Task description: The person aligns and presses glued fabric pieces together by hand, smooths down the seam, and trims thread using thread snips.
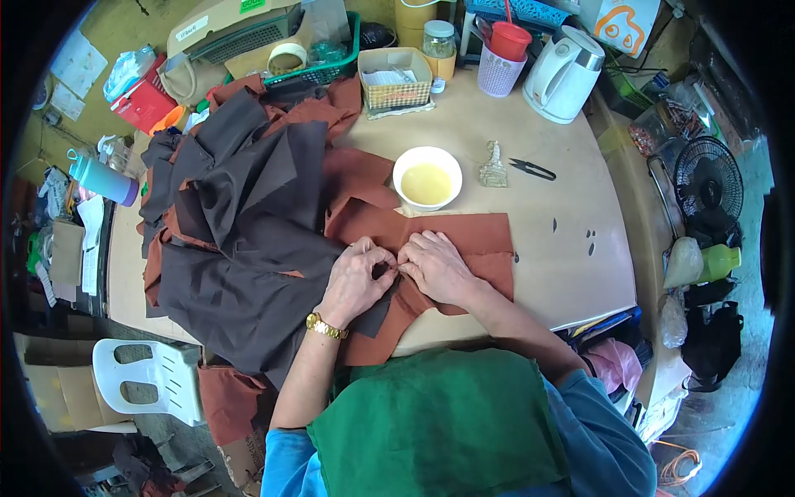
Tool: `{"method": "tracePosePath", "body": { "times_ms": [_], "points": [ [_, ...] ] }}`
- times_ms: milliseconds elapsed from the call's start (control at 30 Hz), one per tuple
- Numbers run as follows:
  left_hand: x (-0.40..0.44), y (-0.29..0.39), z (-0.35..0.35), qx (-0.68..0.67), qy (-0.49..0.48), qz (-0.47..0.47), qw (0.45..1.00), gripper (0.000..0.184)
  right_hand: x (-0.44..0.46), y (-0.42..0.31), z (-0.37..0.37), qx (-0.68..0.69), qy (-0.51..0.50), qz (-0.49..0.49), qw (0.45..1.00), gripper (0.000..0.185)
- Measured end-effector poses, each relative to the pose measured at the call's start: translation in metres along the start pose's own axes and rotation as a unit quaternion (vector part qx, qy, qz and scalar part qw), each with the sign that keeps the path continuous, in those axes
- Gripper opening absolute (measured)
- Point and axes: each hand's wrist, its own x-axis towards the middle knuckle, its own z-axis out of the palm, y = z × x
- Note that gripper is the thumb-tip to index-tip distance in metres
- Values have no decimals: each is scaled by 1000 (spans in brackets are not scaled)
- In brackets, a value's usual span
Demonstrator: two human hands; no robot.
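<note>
Both hands meet over the fabric at the middle of the table. My left hand [358, 277], with a gold watch [326, 326] at its wrist, pinches at the cloth; what lies between its fingertips is too small to tell. Close beside it, the fingers of my right hand [433, 267] are bent and pressed on the rust-brown fabric [483, 236]. Dark grey fabric [240, 282] lies in a large heap to the left and runs up to my left hand. A white bowl [426, 177] of yellowish contents stands just beyond the hands.
Black thread snips [532, 169] and a small pale object [493, 166] lie right of the bowl. A white kettle [565, 74], a lilac cup [500, 71], a woven basket [396, 80] and a jar [439, 40] stand at the back. A turquoise bottle [103, 178] stands left.
</note>
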Motion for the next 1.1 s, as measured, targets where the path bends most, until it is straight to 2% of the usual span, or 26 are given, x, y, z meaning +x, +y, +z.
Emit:
{"method": "tracePosePath", "body": {
  "times_ms": [33,100,233,467,500,567,600,667,700,767,800,867,900,967,1000,1067,1100],
  "points": [
    [0,-2,0,0,-1,1,1000,16,-1,1,-2,1,-3,-1,1000,11],
    [-1,-8,2,40,30,71,996,12,-6,3,-15,-27,-16,4,999,12],
    [-1,-2,1,36,45,72,996,10,-31,21,-59,-58,-66,48,995,13],
    [4,-6,7,18,54,127,990,9,-65,57,-104,5,-4,106,994,11],
    [3,-3,5,16,39,110,993,11,-68,60,-105,3,-3,107,994,11],
    [3,-3,3,32,26,119,992,11,-75,68,-100,23,62,60,996,9],
    [2,-4,2,49,12,128,991,12,-78,69,-100,22,61,61,996,9],
    [1,-5,2,62,10,150,987,13,-86,72,-99,-98,109,0,989,4],
    [0,-5,2,75,8,171,982,15,-89,73,-99,-99,108,1,989,4],
    [-2,-9,2,81,13,203,976,17,-94,76,-99,-190,108,-75,973,15],
    [-2,-10,3,88,19,235,968,19,-95,76,-101,-190,108,-73,973,15],
    [-9,-8,5,98,12,218,971,19,-98,71,-107,-265,94,-74,957,31],
    [-11,-7,6,109,8,200,974,20,-97,62,-114,-266,95,-73,956,31],
    [-13,-3,3,119,2,202,972,21,-93,36,-121,-377,54,36,924,39],
    [-11,-1,2,129,-4,204,970,22,-93,33,-112,-379,56,37,923,39],
    [-14,0,2,139,-12,205,969,23,-90,25,-85,-335,98,24,937,53],
    [-13,0,2,152,-20,204,967,24,-81,2,-76,-306,48,2,951,57]
  ]
}}
